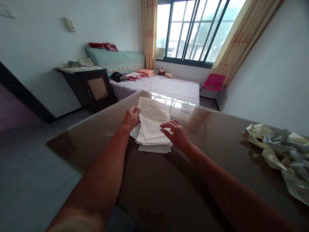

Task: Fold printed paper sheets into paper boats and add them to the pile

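A printed sheet of paper (pixel 154 109) is raised at the back of a paper stack (pixel 154 149) on the brown table. My left hand (pixel 132 116) pinches this sheet by its left edge, fingers closed. Over the stack's right side hovers my right hand (pixel 177 132), its fingers bent and apart, thumb tip close to the upper page. A smaller printed page (pixel 151 129) lies tilted on top of the pile. Whether the right fingertips touch that page is hard to make out.
Crumpled paper (pixel 280 148) is heaped at the table's right side. The glossy tabletop (pixel 205 141) reflects the window (pixel 190 32). Beyond it are a bed (pixel 164 84), a dark cabinet (pixel 96 87) on the left and a pink chair (pixel 213 82).
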A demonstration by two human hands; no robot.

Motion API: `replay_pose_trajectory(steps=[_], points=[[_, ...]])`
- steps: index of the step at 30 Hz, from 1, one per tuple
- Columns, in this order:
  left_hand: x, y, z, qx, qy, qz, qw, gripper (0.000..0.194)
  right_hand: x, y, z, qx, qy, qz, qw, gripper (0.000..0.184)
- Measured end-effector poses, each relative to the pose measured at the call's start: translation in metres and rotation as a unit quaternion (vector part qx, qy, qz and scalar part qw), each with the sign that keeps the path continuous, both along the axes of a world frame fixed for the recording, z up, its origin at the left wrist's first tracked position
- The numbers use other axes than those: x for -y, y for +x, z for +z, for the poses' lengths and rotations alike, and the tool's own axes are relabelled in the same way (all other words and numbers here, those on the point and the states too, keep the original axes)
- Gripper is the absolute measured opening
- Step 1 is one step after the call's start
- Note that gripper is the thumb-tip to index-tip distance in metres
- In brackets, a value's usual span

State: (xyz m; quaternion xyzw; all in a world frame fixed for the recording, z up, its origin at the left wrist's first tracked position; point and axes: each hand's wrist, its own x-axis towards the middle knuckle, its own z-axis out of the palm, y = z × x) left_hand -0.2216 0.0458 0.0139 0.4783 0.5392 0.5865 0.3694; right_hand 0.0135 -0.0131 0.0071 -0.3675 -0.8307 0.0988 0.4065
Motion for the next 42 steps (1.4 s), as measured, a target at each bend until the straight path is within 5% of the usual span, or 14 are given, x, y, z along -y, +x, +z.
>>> replay_pose_trajectory(steps=[3,9,13,20,25,32,37,42], points=[[0.003,0.006,-0.001,-0.011,-0.010,-0.025,1.000,0.013,0.012,-0.025,-0.001,0.116,0.014,0.052,0.992,0.032],[0.005,0.014,-0.009,-0.028,-0.052,-0.080,0.995,0.016,0.011,-0.040,0.000,0.225,-0.013,0.003,0.974,0.025],[0.004,0.013,-0.011,-0.030,-0.067,-0.097,0.993,0.017,0.007,-0.033,0.003,0.195,-0.056,-0.031,0.979,0.025],[0.005,0.010,-0.010,-0.039,-0.063,-0.136,0.988,0.019,0.004,-0.030,-0.003,0.102,-0.108,0.005,0.989,0.013],[0.007,0.004,-0.006,-0.059,-0.053,-0.177,0.981,0.023,0.014,-0.027,-0.005,0.104,-0.071,-0.003,0.992,0.019],[0.013,0.011,0.001,-0.067,-0.021,-0.189,0.979,0.029,0.011,-0.015,0.014,0.102,-0.010,-0.100,0.990,0.035],[0.020,0.030,0.006,-0.068,-0.012,-0.187,0.980,0.033,0.001,-0.010,0.023,0.101,-0.054,-0.053,0.992,0.032],[0.025,0.041,0.010,-0.062,-0.029,-0.188,0.980,0.029,0.005,-0.008,0.028,0.202,0.012,-0.119,0.972,0.024]])
